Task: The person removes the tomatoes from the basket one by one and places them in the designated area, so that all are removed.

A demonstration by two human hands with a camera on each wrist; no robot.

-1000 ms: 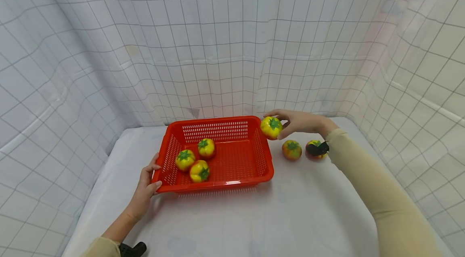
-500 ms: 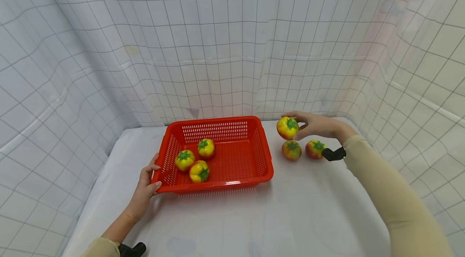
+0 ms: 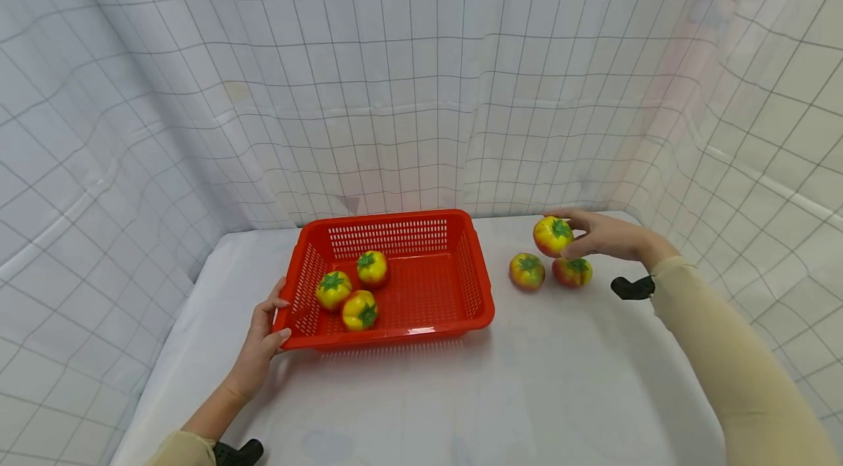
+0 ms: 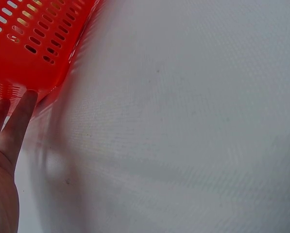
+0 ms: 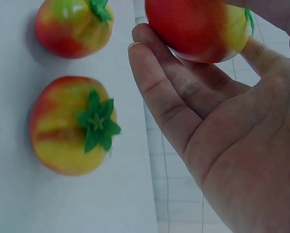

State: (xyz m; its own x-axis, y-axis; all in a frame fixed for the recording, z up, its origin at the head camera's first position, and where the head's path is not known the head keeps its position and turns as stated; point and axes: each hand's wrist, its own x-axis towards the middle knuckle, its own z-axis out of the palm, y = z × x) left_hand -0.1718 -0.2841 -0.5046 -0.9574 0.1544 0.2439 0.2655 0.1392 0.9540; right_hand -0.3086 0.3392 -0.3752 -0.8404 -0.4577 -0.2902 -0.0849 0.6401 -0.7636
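Observation:
My right hand (image 3: 612, 235) holds a yellow-and-red tomato (image 3: 550, 235) with a green star-shaped leaf top by its fingertips, raised over the back right of the table. In the right wrist view the held tomato (image 5: 198, 31) shows its red side against the fingers. Two similar tomatoes lie on the cloth close below, one to the left (image 3: 527, 272) and one nearer the hand (image 3: 573, 273). My left hand (image 3: 253, 356) grips the left front corner of a red plastic basket (image 3: 424, 283), thumb at the rim. In the left wrist view, fingers (image 4: 19, 121) reach the basket's underside.
Three more tomatoes (image 3: 358, 311) sit clustered in the left part of the slotted basket. A white cloth (image 3: 461, 407) covers the table. White grid-patterned curtains (image 3: 421, 85) stand behind and along both sides.
My right hand has carried the tomato rightward, from beside the basket's right rim to above the two tomatoes on the cloth. The left hand and basket have stayed put.

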